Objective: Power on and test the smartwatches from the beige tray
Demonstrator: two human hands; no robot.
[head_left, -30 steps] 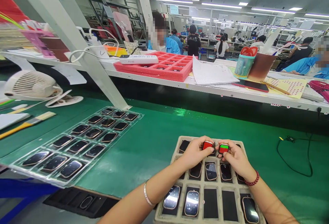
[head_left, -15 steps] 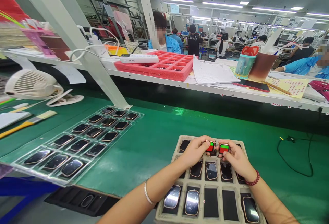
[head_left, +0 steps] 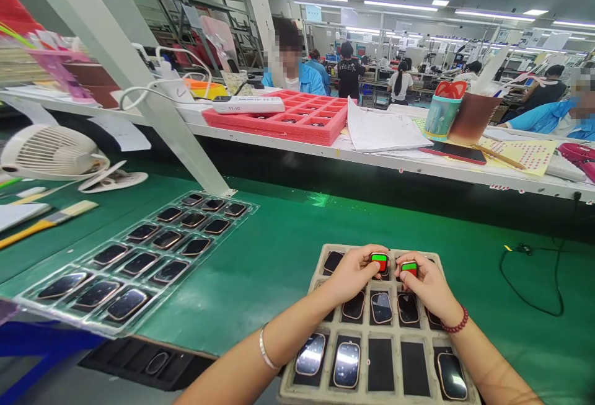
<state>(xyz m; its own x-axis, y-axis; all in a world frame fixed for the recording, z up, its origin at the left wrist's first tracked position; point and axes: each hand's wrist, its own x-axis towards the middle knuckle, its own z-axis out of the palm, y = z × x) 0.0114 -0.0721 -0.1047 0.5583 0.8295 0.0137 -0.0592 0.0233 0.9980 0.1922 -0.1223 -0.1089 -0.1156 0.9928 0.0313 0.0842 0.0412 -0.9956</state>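
My left hand (head_left: 356,273) is closed on a smartwatch (head_left: 379,262) whose lit screen is green over red, with the thumb on its face. A second lit smartwatch (head_left: 409,268), also green and red, is gripped by my right hand (head_left: 427,285), thumb across its lower part. Both hands are above the far part of a grey compartment tray (head_left: 363,355). Dark-screened smartwatches lie in several of its pockets, such as one smartwatch (head_left: 347,364) in the near row. Two near-row pockets show only black lining. My hands hide part of the far row.
On the green mat to the left lies a clear plastic tray (head_left: 118,271) of dark watches. Beyond it are a brush (head_left: 56,222) and a white fan (head_left: 49,152). The raised shelf bears a red foam tray (head_left: 279,129), papers (head_left: 383,129) and cups. A black cable (head_left: 515,293) lies right.
The left watch has turned more toward me, showing more of its screen. The right watch has tilted and shifted slightly right, with the thumb covering more of its lower screen.
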